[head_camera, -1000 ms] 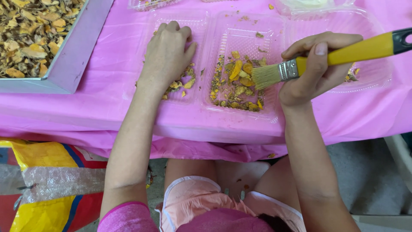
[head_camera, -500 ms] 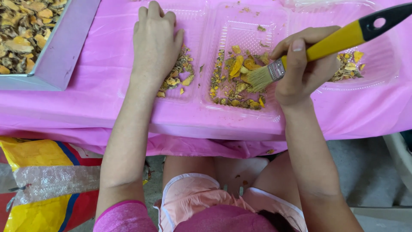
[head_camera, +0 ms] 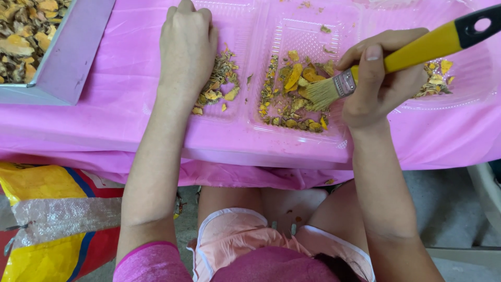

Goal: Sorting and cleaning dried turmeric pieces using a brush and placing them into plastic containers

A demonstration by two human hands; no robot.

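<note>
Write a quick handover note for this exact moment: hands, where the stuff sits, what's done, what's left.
Left hand: palm down, fingers curled on the left clear tray, over a pile of small yellow-brown chips.
Right hand: grips the yellow-handled brush; its bristles rest on the orange-yellow pieces in the middle clear tray.
A third clear tray at the right holds a few more pieces, partly hidden by the hand.
Grey tray at the far left is full of dried pieces.
Done: pieces are spread across three clear trays.
Left: debris still lies among the middle tray's pieces; the grey tray is still full.
</note>
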